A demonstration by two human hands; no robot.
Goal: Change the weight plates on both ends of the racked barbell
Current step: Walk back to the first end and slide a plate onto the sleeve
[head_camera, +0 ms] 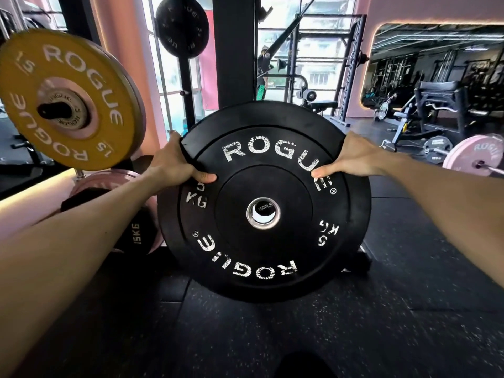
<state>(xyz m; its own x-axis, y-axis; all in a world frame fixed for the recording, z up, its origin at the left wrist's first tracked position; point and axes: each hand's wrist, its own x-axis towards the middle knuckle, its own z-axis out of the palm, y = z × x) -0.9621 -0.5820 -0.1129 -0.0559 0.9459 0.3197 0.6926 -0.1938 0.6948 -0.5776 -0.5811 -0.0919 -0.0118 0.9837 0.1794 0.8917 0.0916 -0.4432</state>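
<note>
- Yellow plate (65,99) sits on a bar end, left of the black plate (263,201).
- Left hand (174,162) grips the black plate's upper rim; I hold it upright.
- Right hand (351,156) grips likewise; next, I judge, aligning its hole with a sleeve.

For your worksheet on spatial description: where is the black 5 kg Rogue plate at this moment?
In the head view it fills the centre, the black 5 kg Rogue plate gripped at its upper rim by the left hand and right hand, right of the yellow 15 kg plate.
</note>
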